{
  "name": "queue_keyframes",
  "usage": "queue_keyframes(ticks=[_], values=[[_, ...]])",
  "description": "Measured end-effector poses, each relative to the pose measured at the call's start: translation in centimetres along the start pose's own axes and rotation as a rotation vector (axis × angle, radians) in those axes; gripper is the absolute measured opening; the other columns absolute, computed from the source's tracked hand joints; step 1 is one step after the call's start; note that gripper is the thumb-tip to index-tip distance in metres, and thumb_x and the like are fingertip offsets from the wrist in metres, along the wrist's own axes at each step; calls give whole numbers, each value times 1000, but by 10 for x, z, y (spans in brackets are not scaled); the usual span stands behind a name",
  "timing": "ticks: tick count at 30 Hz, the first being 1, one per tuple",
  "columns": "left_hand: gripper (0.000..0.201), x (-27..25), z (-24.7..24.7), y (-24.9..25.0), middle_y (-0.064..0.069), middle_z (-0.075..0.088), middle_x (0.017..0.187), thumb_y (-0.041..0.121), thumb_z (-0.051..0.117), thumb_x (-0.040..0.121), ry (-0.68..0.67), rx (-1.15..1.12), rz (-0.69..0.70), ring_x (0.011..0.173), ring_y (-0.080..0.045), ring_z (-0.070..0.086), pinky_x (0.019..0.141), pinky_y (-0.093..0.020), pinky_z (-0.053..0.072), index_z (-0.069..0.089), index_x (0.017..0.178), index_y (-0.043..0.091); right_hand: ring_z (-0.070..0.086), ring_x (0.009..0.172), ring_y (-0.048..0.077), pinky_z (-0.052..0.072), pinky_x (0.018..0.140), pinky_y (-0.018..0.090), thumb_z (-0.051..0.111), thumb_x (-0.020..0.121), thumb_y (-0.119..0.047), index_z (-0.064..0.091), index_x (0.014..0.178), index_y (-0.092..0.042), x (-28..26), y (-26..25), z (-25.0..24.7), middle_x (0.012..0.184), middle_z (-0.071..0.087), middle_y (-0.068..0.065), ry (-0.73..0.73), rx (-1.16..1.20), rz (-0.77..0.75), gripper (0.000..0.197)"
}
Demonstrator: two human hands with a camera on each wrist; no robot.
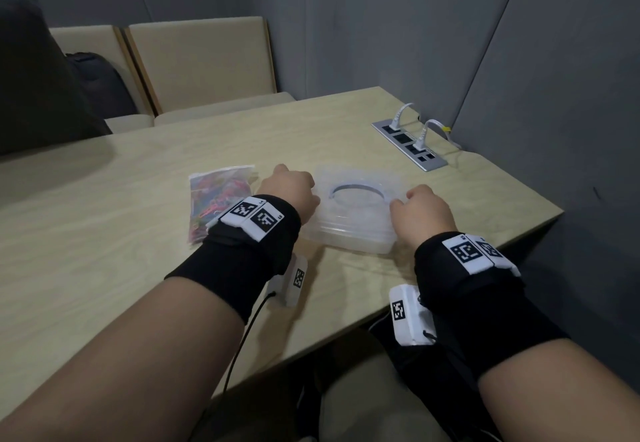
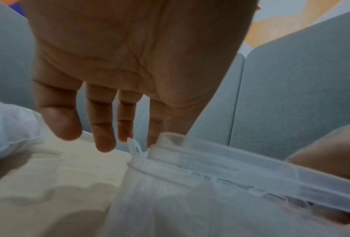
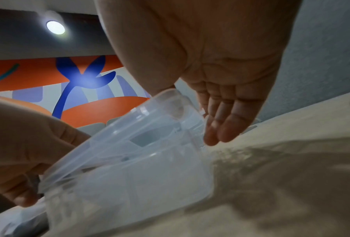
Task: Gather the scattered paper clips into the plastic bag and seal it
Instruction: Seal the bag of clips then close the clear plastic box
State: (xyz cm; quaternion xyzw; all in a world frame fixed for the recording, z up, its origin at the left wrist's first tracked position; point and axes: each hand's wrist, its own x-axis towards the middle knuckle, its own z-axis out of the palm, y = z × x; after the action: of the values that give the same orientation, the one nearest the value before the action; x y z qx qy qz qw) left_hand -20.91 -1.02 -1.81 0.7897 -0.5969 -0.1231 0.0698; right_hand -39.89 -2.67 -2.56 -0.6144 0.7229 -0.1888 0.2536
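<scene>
A clear plastic bag [image 1: 218, 195] holding coloured paper clips lies flat on the table [image 1: 104, 251], just left of my left hand [image 1: 289, 188]. Part of the bag [image 2: 7, 128] also shows in the left wrist view. A translucent plastic box [image 1: 356, 233] with a lid [image 1: 356, 178] sits between my hands. My left hand [image 2: 129, 64] pinches the lid's left corner [image 2: 170, 141] with thumb and forefinger; its other fingers hang loose. My right hand [image 1: 422, 209] holds the lid's right side, thumb on top and fingers [image 3: 220, 128] down the edge. The lid [image 3: 139, 121] looks tilted up off the box [image 3: 139, 184].
A metal socket panel [image 1: 408, 145] with two white cables plugged in is set into the table's back right. Beige chairs [image 1: 201, 64] stand behind the table, one with a dark bag [image 1: 100, 85] on it. Grey partition walls close off the right side.
</scene>
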Motion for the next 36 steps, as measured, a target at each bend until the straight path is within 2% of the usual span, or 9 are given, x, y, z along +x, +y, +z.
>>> queue_keyframes(ticks=[8,13,17,21,25,28,31,33,36], values=[[52,0,2,-1,-18,50,131,45,51,94,-16,-31,26,108,-33,58,77,-31,37,43,139,20,58,112,33,38,75,30,47,99,-25,47,132,-13,11,0,4,125,61,12,38,22,-20,36],[47,4,2,-2,-11,62,125,39,55,94,3,-81,11,113,-29,58,78,-30,38,46,135,17,59,107,33,40,74,30,47,98,-21,47,132,-14,18,-4,5,120,62,13,21,-4,-1,34],[53,8,0,-1,-12,67,110,40,60,91,13,-147,-71,102,-30,63,73,-32,42,45,131,10,59,110,34,38,74,30,53,96,-25,44,133,-8,25,-2,3,123,60,15,17,49,47,41],[43,15,-4,-4,-12,74,89,44,61,88,-80,-177,-113,89,-28,70,76,-35,51,61,107,6,58,87,33,36,65,27,55,91,-36,58,115,1,33,2,8,97,62,14,-56,19,107,44],[35,17,-9,-6,-15,73,100,38,66,87,-123,-325,-112,94,-31,71,83,-39,55,63,94,4,60,86,33,33,54,26,52,93,-38,59,100,-7,35,4,9,91,59,12,-77,-35,70,32],[28,15,-12,-8,-15,73,100,32,71,85,-191,-471,-153,95,-30,72,85,-43,56,57,87,8,64,90,33,45,66,29,52,94,-36,58,106,-7,34,2,6,98,63,14,-86,-36,52,32],[25,14,-16,-12,-13,70,90,25,73,85,-251,-548,-172,82,-27,72,81,-43,58,58,83,6,65,98,38,54,85,42,50,94,-26,62,106,-2,35,-3,6,105,66,18,-145,13,62,30],[23,12,-18,-14,-12,71,89,22,72,86,-276,-570,-180,75,-24,70,78,-40,59,63,92,1,65,102,39,54,90,48,48,93,-16,64,102,2,39,-5,6,104,66,19,-207,40,65,26],[29,7,-23,-16,-13,71,86,13,72,85,-281,-587,-196,74,-27,70,72,-34,60,61,109,1,61,106,31,52,95,43,47,95,-10,59,87,-8,38,-9,1,104,56,12,-241,75,64,15]])
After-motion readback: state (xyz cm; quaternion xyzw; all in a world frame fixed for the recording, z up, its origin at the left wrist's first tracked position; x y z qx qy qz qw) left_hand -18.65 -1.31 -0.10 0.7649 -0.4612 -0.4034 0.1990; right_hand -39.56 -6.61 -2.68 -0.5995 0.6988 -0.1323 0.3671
